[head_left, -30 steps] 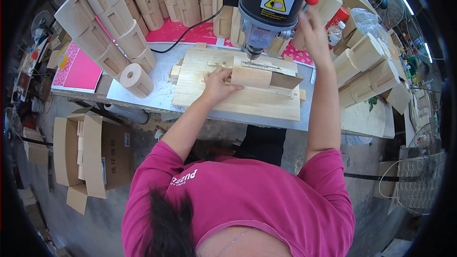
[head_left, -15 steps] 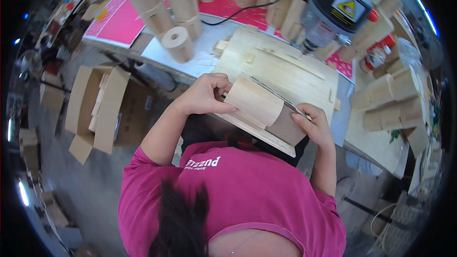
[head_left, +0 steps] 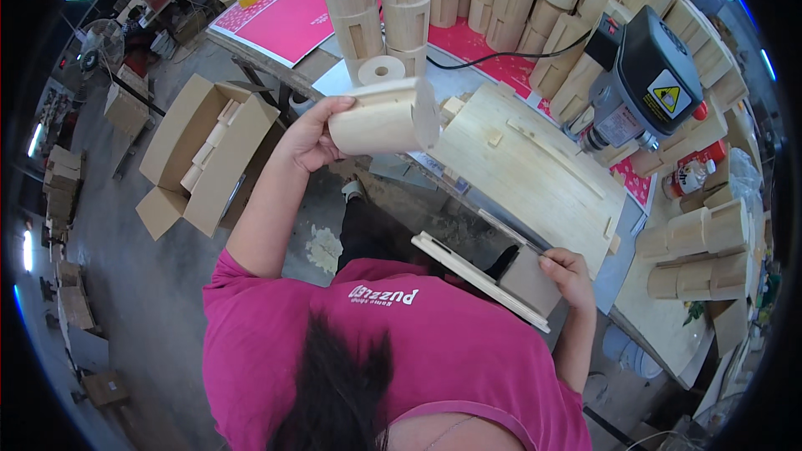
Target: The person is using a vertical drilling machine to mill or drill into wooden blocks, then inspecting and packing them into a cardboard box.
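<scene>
My left hand (head_left: 315, 135) grips a pale wooden cylinder (head_left: 372, 124) by its left end, lifted in front of the table edge. The cylinder lies on its side, with a slot along the top. My right hand (head_left: 570, 277) pinches the right end of a wooden frame (head_left: 493, 286) held close to my body. A grey-brown flat panel (head_left: 532, 276) shows at the frame's right end, and the rest of the frame is open in the middle. Past the cylinder, a wooden board (head_left: 526, 169) with raised strips lies on the table.
A black and grey drill press head (head_left: 650, 88) stands over the board's far right. Stacked wooden cylinders (head_left: 347, 17) line the back. An open cardboard box (head_left: 242, 150) with wooden pieces stands at the left. A clear bottle (head_left: 689, 177) sits at the right.
The cylinder has come out of the frame and moved up and left in my left hand. The frame, still in my right hand, has dropped lower. The whole view has shifted.
</scene>
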A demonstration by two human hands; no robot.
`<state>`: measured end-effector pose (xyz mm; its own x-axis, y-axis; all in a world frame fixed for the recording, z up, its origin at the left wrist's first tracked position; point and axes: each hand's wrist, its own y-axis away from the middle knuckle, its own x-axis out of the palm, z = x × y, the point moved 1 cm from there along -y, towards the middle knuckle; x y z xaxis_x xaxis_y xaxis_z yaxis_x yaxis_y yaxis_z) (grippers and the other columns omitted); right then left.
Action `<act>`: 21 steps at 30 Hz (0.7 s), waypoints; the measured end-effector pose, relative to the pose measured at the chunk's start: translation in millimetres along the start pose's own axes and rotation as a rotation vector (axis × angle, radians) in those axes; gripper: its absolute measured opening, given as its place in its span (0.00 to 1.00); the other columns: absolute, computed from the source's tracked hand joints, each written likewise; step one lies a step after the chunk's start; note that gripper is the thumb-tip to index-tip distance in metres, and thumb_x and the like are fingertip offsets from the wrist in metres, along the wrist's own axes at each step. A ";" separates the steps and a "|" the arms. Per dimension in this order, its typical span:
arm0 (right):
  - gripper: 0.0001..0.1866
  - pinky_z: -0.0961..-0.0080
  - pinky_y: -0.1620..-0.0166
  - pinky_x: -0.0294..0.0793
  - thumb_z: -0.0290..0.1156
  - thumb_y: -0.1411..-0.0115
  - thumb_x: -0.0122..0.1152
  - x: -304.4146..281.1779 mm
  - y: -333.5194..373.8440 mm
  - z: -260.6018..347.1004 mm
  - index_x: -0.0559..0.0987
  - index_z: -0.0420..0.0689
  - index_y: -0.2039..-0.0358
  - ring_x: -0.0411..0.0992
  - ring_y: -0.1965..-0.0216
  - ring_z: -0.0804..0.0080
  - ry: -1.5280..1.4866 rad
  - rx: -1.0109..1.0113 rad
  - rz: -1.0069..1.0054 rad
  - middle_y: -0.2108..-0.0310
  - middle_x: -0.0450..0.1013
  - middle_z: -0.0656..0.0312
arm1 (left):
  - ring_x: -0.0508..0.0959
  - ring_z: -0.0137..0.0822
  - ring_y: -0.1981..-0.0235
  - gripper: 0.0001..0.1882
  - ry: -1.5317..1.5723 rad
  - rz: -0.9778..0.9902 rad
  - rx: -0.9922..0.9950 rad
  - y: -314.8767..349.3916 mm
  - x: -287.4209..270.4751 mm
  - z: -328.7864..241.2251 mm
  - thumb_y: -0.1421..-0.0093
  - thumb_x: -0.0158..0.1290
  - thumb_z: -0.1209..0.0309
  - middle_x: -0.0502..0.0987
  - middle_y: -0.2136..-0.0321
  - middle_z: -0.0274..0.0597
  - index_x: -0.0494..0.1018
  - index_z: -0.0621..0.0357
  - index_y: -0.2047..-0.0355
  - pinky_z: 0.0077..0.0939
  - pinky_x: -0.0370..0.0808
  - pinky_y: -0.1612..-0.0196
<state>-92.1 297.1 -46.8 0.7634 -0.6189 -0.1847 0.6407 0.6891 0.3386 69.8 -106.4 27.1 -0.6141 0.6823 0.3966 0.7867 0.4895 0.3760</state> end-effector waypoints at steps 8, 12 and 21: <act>0.12 0.83 0.76 0.60 0.35 0.47 0.60 9.4 -18.1 -28.6 0.77 0.36 0.74 0.62 0.79 0.84 0.148 -0.011 -0.172 0.83 0.68 0.69 | 0.56 0.15 0.95 0.14 0.163 0.025 0.125 -4.0 -1.0 -38.8 0.48 0.56 0.57 0.69 0.85 0.25 0.71 0.54 0.70 0.14 0.61 0.86; 0.12 0.82 0.77 0.61 0.34 0.48 0.61 9.3 -16.6 -31.7 0.77 0.36 0.75 0.62 0.80 0.83 0.189 -0.023 -0.209 0.84 0.68 0.67 | 0.65 0.22 0.89 0.17 0.139 -0.219 0.276 4.2 33.2 -52.2 0.49 0.57 0.58 0.71 0.85 0.30 0.71 0.56 0.66 0.18 0.66 0.82; 0.12 0.80 0.77 0.61 0.34 0.50 0.62 8.8 -0.6 -9.8 0.77 0.37 0.73 0.62 0.80 0.81 0.280 -0.152 -0.203 0.85 0.68 0.64 | 0.76 0.39 0.71 0.20 -1.549 -0.406 0.778 -34.0 61.5 -77.6 0.62 0.65 0.62 0.76 0.72 0.47 0.74 0.67 0.75 0.32 0.71 0.67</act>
<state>-84.9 294.9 -57.7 0.5988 -0.6366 -0.4860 0.7704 0.6238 0.1320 0.4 -123.2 103.7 -0.5052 0.0785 -0.8594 0.7427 0.5468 -0.3866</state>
